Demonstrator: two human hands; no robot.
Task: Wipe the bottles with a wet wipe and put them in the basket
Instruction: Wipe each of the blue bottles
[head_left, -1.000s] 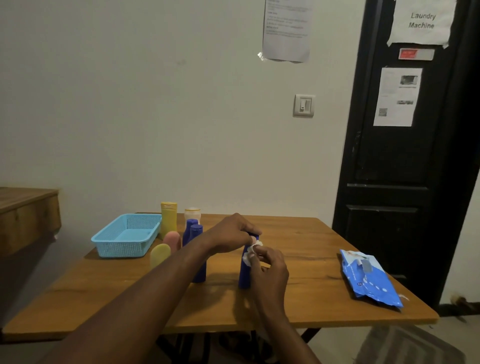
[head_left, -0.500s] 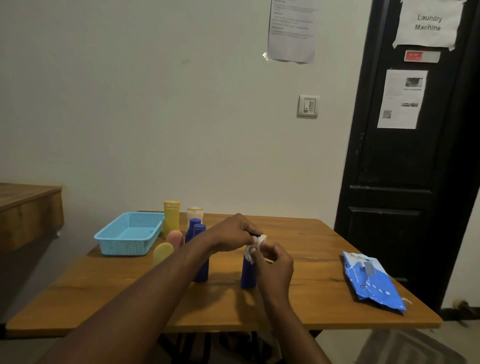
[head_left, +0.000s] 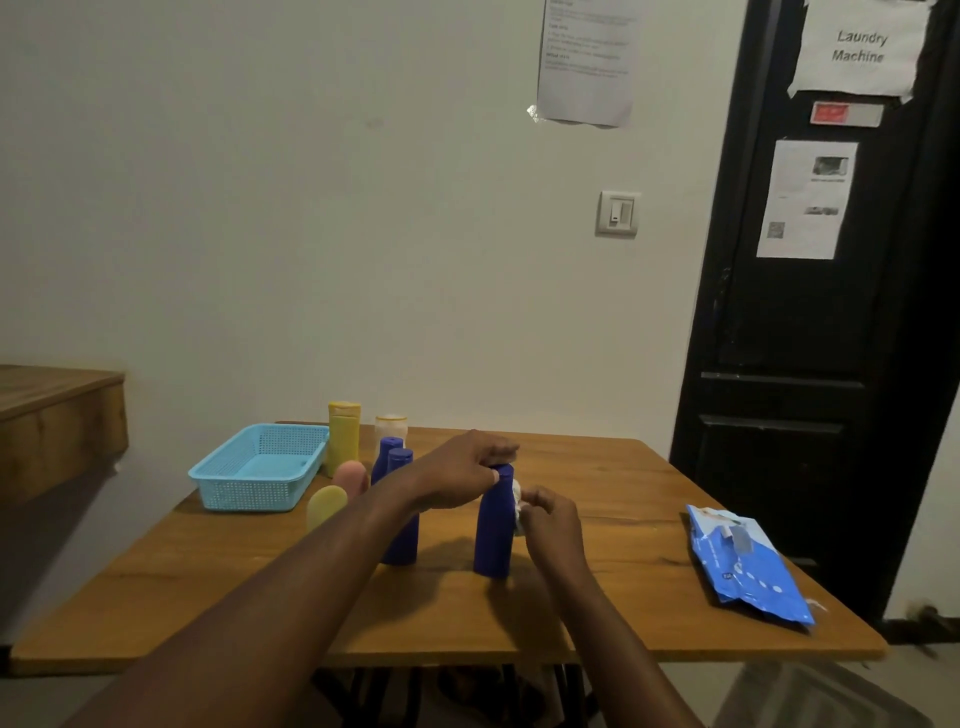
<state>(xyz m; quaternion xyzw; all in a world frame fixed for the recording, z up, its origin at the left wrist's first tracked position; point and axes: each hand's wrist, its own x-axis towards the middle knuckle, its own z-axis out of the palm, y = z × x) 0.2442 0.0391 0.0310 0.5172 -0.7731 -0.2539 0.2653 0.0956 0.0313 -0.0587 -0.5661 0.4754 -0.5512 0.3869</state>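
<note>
Right hand (head_left: 550, 525) has slid its pinched wipe (head_left: 517, 500) lower along the blue bottle (head_left: 492, 540), right side; left hand (head_left: 460, 475) grips its cap.

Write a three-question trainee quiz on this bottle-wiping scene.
1. True or false: the basket already holds a bottle.
2. The left hand grips the upright blue bottle at its: A) base, B) top, C) middle.
3. What does the right hand hold against that bottle?
Key: 1 false; 2 B; 3 a white wet wipe.
</note>
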